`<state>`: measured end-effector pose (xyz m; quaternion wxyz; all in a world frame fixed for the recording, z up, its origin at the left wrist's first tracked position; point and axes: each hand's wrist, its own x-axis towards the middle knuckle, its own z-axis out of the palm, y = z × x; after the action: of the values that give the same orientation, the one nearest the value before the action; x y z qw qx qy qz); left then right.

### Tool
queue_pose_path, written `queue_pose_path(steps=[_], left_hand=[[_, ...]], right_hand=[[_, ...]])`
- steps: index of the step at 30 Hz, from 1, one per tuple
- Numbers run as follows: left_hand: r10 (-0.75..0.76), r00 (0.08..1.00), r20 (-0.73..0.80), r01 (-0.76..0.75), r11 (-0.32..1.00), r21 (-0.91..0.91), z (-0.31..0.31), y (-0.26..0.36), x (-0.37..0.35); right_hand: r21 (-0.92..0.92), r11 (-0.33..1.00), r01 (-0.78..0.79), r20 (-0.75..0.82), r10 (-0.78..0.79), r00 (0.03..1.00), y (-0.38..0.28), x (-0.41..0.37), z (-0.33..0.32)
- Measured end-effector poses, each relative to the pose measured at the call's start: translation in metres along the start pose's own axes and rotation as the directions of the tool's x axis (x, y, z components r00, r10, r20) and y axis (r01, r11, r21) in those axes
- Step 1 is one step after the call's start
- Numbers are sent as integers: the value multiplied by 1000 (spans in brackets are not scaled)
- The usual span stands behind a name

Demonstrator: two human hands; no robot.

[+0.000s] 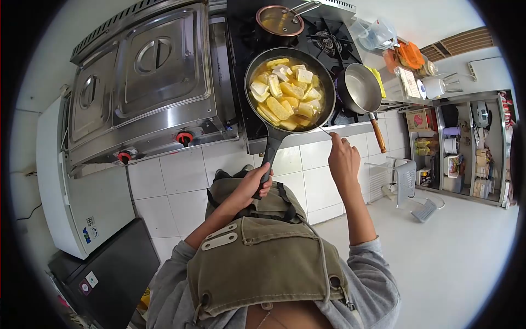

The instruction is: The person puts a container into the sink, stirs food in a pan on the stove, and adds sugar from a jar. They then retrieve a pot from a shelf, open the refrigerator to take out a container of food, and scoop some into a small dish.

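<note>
A dark frying pan sits on the black gas stove, holding yellow and white chunks in yellowish liquid. My left hand is wrapped round the pan's black handle. To the right of the handle, my right hand is closed on the end of a thin metal utensil, whose other end reaches into the pan at its lower right. That far end is hidden among the food and liquid.
Behind the pan stands a lidded copper-coloured pot. A saucepan with a wooden handle is at the right. Steel lidded warmers stand left; shelves and a grey chair are at the right.
</note>
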<state>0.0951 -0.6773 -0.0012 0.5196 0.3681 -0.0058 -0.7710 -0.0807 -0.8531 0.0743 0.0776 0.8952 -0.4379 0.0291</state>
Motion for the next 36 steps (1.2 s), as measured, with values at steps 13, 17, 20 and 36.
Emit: queue_pose_path(steps=[13,17,20,36], left_hand=[[0,1000,-4,0,1000,-12,-2,-2,1],[15,1000,-19,-15,1000,-12,-1,-2,1],[8,1000,-20,-8,1000,-17,-2,-2,2],[24,1000,-10,-24,1000,-2,-1,-2,1]], right_hand=[[126,987,102,-106,-89,990,-17,39,-16],[139,975,171,-89,-160,983,-32,49,-3],[129,975,182,-120,-167,979,-42,55,-1],[248,949,196,-157,-160,975,-53,59,8]])
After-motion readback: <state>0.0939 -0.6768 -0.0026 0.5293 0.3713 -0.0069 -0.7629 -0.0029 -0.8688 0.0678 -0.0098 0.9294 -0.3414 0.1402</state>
